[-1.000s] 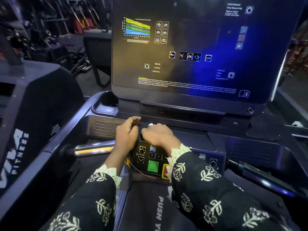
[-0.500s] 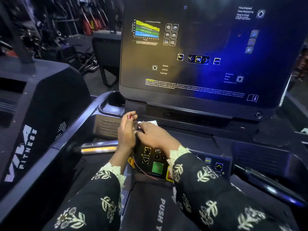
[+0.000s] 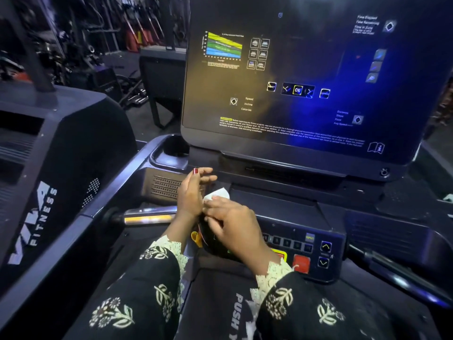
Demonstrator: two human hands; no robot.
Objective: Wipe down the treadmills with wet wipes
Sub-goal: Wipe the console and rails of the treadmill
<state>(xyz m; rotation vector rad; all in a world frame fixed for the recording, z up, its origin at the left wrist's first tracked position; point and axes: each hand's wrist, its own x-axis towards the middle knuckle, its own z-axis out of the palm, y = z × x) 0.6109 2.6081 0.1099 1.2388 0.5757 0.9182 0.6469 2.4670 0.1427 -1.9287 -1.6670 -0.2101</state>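
Note:
A treadmill console with a big dark screen (image 3: 306, 114) fills the view. Below it is a button panel (image 3: 294, 241) with arrow keys and a red button (image 3: 301, 263). A small white wet wipe (image 3: 220, 193) lies on the ledge just above the panel's left end. My right hand (image 3: 232, 224) reaches across the panel, its straight fingertips pressing on the wipe. My left hand (image 3: 190, 197) stands on edge just left of the wipe, fingers extended and holding nothing.
A shiny grip bar (image 3: 147, 215) sticks out left of the panel, with a speaker grille (image 3: 166, 186) and a cup holder (image 3: 171, 150) above it. A neighbouring dark machine marked FITNESS (image 3: 61, 155) stands at the left. Gym gear crowds the background (image 3: 110, 33).
My left hand has lifted off the ledge and opened its fingers. My right hand has slid left and down over the panel, and more of the wipe shows. The view has shifted right.

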